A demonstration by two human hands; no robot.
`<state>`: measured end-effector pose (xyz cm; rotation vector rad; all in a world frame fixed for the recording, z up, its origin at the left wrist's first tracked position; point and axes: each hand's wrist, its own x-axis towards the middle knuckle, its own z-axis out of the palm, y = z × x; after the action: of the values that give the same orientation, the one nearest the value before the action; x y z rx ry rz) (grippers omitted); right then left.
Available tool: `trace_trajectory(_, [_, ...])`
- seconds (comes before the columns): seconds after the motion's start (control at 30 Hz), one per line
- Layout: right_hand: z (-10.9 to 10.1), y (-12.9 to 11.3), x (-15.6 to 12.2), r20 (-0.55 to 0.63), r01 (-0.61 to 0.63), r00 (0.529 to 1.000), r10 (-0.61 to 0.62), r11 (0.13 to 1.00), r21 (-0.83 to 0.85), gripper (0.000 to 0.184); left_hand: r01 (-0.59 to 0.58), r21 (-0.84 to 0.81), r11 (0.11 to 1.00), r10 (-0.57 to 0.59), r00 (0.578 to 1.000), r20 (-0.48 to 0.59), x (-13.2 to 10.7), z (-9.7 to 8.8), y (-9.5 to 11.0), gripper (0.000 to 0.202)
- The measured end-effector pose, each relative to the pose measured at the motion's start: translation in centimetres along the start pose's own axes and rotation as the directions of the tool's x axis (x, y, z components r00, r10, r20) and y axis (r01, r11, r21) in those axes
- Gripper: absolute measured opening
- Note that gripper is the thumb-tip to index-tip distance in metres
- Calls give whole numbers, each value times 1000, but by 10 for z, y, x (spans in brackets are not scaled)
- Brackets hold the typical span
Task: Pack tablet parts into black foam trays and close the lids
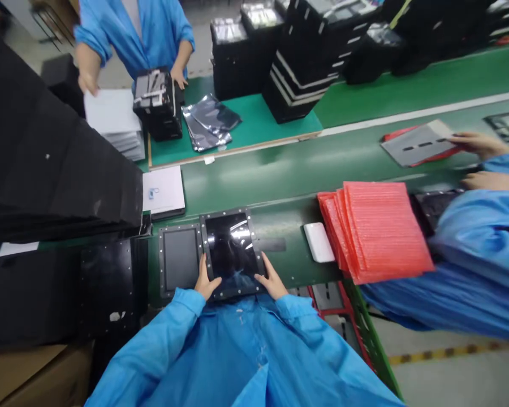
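Note:
My left hand [206, 278] and my right hand [272, 280] grip the lower corners of a glossy black tablet panel [231, 249], which sits in a dark frame edged with small studs. The panel rests on a green conveyor belt [280, 226], tilted slightly and reflecting the ceiling lights. Right beside my left hand lies a second dark framed panel [179, 259] with a matte grey centre. My hands hide the panel's lower edge.
A stack of red bubble-wrap bags [377, 232] and a white rounded item [319, 242] lie on the belt to the right. A co-worker's blue sleeves [479, 243] reach in there, and another co-worker [133, 34] stands across the belt. Black stacked trays [297, 62], silver bags [210, 122] and a white box [163, 192] are also nearby.

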<state>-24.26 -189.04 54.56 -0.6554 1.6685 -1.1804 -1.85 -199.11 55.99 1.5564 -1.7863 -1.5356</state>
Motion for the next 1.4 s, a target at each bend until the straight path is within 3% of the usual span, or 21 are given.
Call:
trace_trajectory(0.13, [6,-51,97,85,96,992,-95,995,-8,82,46,-12,999,-48,978,-203,83,-20,61,53])
trace_trajectory(0.23, [16,-76,148,78,178,981,-177,984,-8,69,85,-13,996,-85,956,-280,118,-25,83,39])
trace_trajectory(0.43, [14,-78,161,91,306,950,-300,950,-65,46,83,90,992,-47,937,-346,119,-18,96,37])
trace_trajectory(0.53, [15,-75,163,104,298,952,-287,948,-114,48,102,353,930,38,929,-369,92,-10,102,48])
trace_trajectory(0.57, [16,-74,164,91,295,954,-284,945,-143,49,52,491,870,114,946,-303,74,-5,100,52])
trace_trajectory(0.63, [18,-74,164,47,316,948,-314,920,-232,49,-194,721,665,272,962,8,29,8,88,55])
trace_trajectory(0.67, [18,-75,163,29,349,934,-356,891,-291,48,-367,756,542,323,921,215,5,14,79,52])
trace_trajectory(0.7, [18,-76,161,22,394,910,-414,848,-355,46,-513,743,430,357,852,382,-17,21,69,50])
trace_trajectory(0.77, [18,-80,157,53,501,836,-546,721,-479,42,-671,685,283,415,730,544,-49,29,49,39])
trace_trajectory(0.87, [22,-87,148,256,675,693,-674,482,-559,34,-737,641,213,493,648,581,-59,31,29,30])
trace_trajectory(0.93, [30,-89,144,444,787,587,-678,348,-510,32,-761,612,215,509,622,595,-52,29,25,29])
trace_trajectory(1.0, [37,-87,142,567,853,504,-651,273,-445,35,-776,586,233,513,610,604,-45,29,23,28])
trace_trajectory(1.1, [45,-81,145,610,862,492,-621,249,-442,35,-791,550,268,532,598,600,-40,34,23,29])
trace_trajectory(1.23, [50,-84,137,573,805,572,-587,268,-529,36,-820,461,340,580,569,584,-38,30,25,32])
trace_trajectory(1.27, [51,-87,129,550,781,601,-581,278,-559,37,-818,440,370,598,573,560,-37,23,24,33])
trace_trajectory(1.3, [53,-91,118,513,750,634,-579,297,-591,38,-795,439,418,611,604,511,-36,12,21,36])
trace_trajectory(1.33, [54,-94,105,462,714,667,-584,324,-621,38,-737,464,492,606,673,425,-34,-1,17,38])
trace_trajectory(1.4, [57,-98,74,315,633,725,-612,412,-656,37,-457,549,700,475,872,121,-28,-34,2,43])
